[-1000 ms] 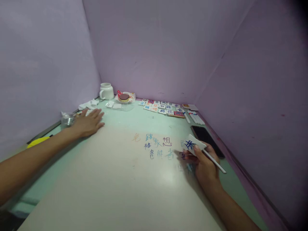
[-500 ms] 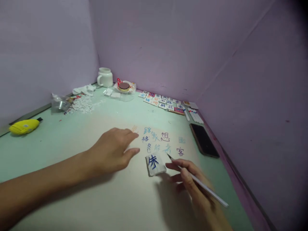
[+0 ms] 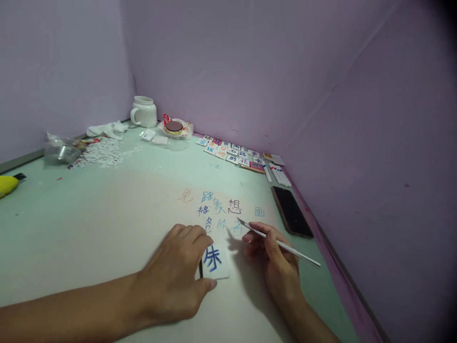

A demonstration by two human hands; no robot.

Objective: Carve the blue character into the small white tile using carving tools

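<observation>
My left hand (image 3: 182, 271) rests on the tabletop with its fingers at the upper left corner of a white block (image 3: 222, 267) and its thumb at the lower edge, holding it between them. A blue character is drawn on the block's top, and the left side is partly hidden by the hand. In my right hand (image 3: 274, 252) is a slim craft knife (image 3: 293, 252) with a pale handle, gripped like a pen. Its tip points up and left, above the written characters and apart from the block. Coloured characters (image 3: 217, 205) cover the surface just beyond.
A phone (image 3: 293, 212) lies at the right, with white pens (image 3: 280, 175) behind it. Several character tiles (image 3: 232, 151) stand in rows along the back. Farther left are a white mug (image 3: 144, 112), white shavings (image 3: 103, 155), a plastic bag (image 3: 60, 150) and a yellow object (image 3: 7, 185).
My left hand has come right and down and taken hold of the white block, now turned straighter. My right hand with the craft knife has shifted slightly up and left. The view has swung right.
</observation>
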